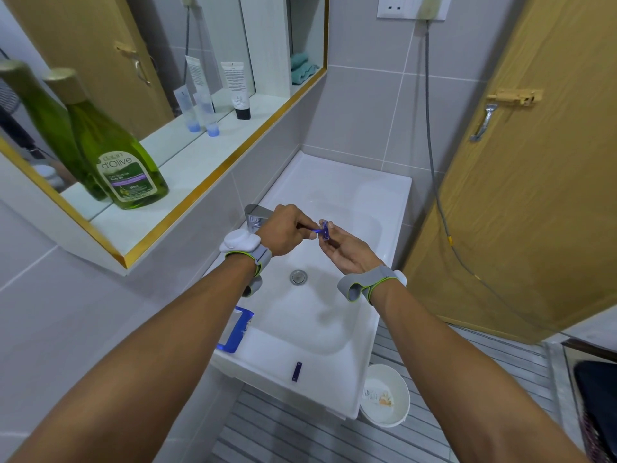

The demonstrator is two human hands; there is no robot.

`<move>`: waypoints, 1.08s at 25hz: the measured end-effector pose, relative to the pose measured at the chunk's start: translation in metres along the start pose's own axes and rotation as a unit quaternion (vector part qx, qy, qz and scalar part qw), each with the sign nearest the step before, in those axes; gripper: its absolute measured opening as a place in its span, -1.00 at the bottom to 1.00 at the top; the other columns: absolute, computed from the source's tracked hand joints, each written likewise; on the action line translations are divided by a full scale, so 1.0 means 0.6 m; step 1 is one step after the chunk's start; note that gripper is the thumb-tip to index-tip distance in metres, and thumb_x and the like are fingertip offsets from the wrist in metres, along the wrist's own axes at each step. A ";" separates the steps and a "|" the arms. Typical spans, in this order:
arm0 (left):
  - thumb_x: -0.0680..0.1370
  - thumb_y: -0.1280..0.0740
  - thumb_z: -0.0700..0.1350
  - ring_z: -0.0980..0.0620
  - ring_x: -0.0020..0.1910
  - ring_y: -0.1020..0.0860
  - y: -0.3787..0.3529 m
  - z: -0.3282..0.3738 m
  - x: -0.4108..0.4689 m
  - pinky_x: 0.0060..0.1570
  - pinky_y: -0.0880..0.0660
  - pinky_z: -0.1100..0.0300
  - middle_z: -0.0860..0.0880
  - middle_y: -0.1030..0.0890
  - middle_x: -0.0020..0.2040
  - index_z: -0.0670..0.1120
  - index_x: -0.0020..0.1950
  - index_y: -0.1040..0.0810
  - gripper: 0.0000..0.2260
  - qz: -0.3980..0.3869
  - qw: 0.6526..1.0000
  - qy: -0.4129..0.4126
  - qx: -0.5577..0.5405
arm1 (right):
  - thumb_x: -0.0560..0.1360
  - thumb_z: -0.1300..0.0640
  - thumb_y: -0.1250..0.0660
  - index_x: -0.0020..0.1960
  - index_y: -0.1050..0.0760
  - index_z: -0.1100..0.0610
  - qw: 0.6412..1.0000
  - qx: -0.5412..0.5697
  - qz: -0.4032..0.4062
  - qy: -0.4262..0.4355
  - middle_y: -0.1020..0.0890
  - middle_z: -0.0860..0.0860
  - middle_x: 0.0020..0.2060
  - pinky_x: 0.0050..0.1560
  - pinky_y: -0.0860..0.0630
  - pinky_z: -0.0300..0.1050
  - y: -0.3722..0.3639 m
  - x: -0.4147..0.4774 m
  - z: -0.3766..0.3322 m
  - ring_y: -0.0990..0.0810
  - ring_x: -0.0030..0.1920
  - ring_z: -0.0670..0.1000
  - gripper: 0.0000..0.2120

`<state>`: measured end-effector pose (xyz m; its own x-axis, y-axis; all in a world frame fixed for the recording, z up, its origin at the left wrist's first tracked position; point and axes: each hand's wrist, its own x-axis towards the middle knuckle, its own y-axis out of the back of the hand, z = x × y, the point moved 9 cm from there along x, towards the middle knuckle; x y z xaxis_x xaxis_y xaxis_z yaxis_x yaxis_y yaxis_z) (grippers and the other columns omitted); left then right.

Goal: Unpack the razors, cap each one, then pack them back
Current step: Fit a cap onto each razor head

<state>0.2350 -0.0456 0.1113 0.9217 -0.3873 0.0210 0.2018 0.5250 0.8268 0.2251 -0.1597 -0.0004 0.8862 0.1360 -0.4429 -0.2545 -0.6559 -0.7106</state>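
over the white sink (337, 182), both hands meet above the basin, just in front of the chrome tap (254, 214). the left hand (286, 232) is curled round the handle of a blue razor (323, 230), gripping it from the tap side, while the right hand (348, 252), palm turned up, pinches the razor's head between thumb and fingertip; whether a cap sits on the head i cannot tell, it is too small to make out. both wrists wear grey bands edged in green. below the hands the drain (298, 276) shows in the bottom of the basin. on the sink's front rim lies a small dark blue piece (296, 371), well apart from the hands, and at the left rim a blue and white packet (235, 331) lies partly under the left forearm. on the gold-edged shelf (207, 152) to the left stands a green bottle (124, 155) upright before the mirror, with a few tubes (241, 92) further along. a white bin (387, 397) sits on the floor beside the sink
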 end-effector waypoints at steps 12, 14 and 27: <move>0.53 -0.42 -0.14 -0.07 -0.21 -0.55 0.013 0.004 -0.003 -0.18 -0.35 0.24 -0.16 -0.69 -0.14 -0.11 0.07 -0.72 -0.84 0.024 1.000 -0.007 -0.003 | 0.54 0.23 -0.32 0.12 -0.51 0.34 1.000 0.023 -0.011 -0.007 -0.62 0.13 0.05 -0.08 -0.64 -0.21 -0.009 -0.006 0.000 -0.60 -0.07 0.00 -0.79; 0.54 -0.42 -0.15 -0.05 -0.20 -0.54 0.016 0.005 -0.001 -0.17 -0.34 0.25 -0.16 -0.69 -0.13 -0.13 0.08 -0.72 -0.84 0.026 1.000 -0.004 -0.008 | 0.54 0.23 -0.31 0.09 -0.52 0.33 0.999 0.031 -0.012 -0.006 -0.62 0.12 0.04 -0.09 -0.64 -0.21 -0.012 -0.008 -0.002 -0.60 -0.07 0.01 -0.81; 0.53 -0.42 -0.15 -0.11 -0.17 -0.56 0.016 0.008 0.008 -0.17 -0.41 0.19 -0.16 -0.69 -0.12 -0.11 0.08 -0.72 -0.84 0.032 0.999 -0.004 -0.002 | 0.56 0.21 -0.29 0.04 -0.53 0.32 0.999 0.032 -0.010 -0.001 -0.62 0.12 0.01 -0.12 -0.64 -0.23 -0.012 -0.005 -0.009 -0.59 -0.10 0.00 -0.83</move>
<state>0.2397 -0.0461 0.1222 0.9303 -0.3582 0.0784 0.1435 0.5523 0.8212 0.2265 -0.1594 0.0087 0.8908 0.1508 -0.4288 -0.2600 -0.6048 -0.7528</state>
